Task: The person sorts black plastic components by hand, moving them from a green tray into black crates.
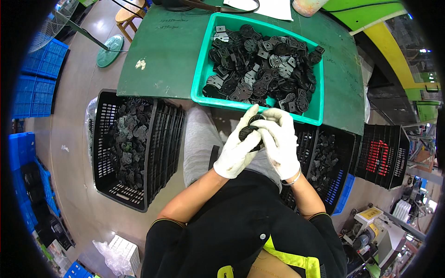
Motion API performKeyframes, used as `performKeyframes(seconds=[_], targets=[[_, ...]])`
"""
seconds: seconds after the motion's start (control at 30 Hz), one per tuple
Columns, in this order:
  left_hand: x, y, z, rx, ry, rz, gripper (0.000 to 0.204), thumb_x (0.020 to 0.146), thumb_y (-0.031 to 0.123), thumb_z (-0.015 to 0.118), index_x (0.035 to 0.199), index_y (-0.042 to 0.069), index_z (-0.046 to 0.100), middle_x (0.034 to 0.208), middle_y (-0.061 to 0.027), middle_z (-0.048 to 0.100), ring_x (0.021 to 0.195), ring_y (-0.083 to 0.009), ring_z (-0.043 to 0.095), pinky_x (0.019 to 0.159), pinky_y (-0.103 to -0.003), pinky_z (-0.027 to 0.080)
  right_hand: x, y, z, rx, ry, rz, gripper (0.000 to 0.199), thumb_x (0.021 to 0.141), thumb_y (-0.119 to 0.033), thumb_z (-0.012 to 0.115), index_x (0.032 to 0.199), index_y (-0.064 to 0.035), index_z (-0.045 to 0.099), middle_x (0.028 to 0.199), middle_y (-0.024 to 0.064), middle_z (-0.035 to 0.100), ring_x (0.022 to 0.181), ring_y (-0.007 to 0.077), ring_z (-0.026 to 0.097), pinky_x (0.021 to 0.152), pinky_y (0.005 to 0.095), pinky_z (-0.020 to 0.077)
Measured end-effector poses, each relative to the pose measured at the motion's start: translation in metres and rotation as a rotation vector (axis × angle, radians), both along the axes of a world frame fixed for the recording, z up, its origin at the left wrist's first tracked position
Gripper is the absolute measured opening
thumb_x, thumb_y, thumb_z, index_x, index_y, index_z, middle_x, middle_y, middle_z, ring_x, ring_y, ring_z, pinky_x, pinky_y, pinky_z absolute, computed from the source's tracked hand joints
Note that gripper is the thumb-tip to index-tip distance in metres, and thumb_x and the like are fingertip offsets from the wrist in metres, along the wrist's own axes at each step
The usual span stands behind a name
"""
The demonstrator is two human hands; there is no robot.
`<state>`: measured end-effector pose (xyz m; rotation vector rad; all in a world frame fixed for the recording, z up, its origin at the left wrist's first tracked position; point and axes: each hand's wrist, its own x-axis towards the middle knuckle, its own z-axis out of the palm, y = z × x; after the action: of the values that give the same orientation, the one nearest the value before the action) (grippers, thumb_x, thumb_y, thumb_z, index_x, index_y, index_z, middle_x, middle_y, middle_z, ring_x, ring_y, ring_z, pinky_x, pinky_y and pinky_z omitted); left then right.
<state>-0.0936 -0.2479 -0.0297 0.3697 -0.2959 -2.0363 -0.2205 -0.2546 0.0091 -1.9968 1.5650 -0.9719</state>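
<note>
Both of my hands wear white gloves and meet just off the near edge of a green tray (200, 69). Between them is a round black plastic part (247, 131), partly covered by my fingers. My left hand (235, 150) grips it from the left, thumb and fingers curled round it. From the right, my right hand (280, 141) holds the same part, fingertips bent over its upper edge. A second dark edge shows just above it, but I cannot tell if it is a separate piece. Many similar black parts (264, 69) lie heaped in the tray.
The tray rests on a green table (157, 60). A black crate (147, 185) of dark parts stands at left, another crate (324, 157) at right below the table edge. Farther right is a black crate (394, 162) showing red. A fan base (110, 50) stands on the floor.
</note>
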Motion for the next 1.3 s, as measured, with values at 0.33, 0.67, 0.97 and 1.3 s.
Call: performKeyframes(seconds=[0.33, 0.67, 0.97, 1.3], targets=[[0.013, 0.009, -0.009, -0.204, -0.091, -0.219, 0.075, 0.091, 0.025, 0.060, 0.148, 0.007, 0.015, 0.152, -0.0112, 0.021, 0.138, -0.0246, 0.025, 0.110, -0.042, 0.027, -0.016, 0.029, -0.021, 0.112, -0.231, 0.020, 0.008, 0.076, -0.004, 0.064, 0.083, -0.0052, 0.061, 0.093, 0.0110, 0.061, 0.085, 0.0245, 0.057, 0.077, 0.0346, 0.0452], [0.147, 0.011, -0.064, 0.206, -0.920, 0.394, 0.032, 0.090, 0.014, 0.058, 0.119, 0.000, 0.051, 0.091, -0.0083, 0.060, 0.065, -0.0087, 0.052, 0.056, -0.019, 0.043, -0.180, 0.084, -0.093, -0.004, -0.316, -0.861, 0.009, 0.086, -0.005, 0.058, 0.095, -0.0027, 0.058, 0.090, 0.0028, 0.057, 0.080, 0.0103, 0.053, 0.077, 0.0246, 0.0455], [0.332, 0.040, -0.161, 0.436, -2.202, 0.430, 0.071, 0.083, 0.035, 0.068, 0.136, 0.000, 0.038, 0.136, -0.0215, 0.045, 0.124, -0.0330, 0.045, 0.105, -0.039, 0.034, -0.266, 0.100, -0.128, 0.042, 0.388, -0.866, 0.017, 0.085, -0.018, 0.061, 0.097, -0.0057, 0.065, 0.101, 0.0139, 0.063, 0.099, 0.0296, 0.058, 0.090, 0.0374, 0.0451], [0.172, -0.016, -0.077, -0.135, -1.703, 0.693, 0.050, 0.088, 0.014, 0.061, 0.132, -0.002, 0.043, 0.134, -0.0178, 0.048, 0.120, -0.0262, 0.049, 0.101, -0.036, 0.039, -0.138, -0.074, 0.006, -0.238, 0.743, 0.201, 0.028, 0.085, -0.018, 0.058, 0.112, -0.0146, 0.062, 0.111, 0.0157, 0.059, 0.102, 0.0305, 0.057, 0.087, 0.0378, 0.0461]])
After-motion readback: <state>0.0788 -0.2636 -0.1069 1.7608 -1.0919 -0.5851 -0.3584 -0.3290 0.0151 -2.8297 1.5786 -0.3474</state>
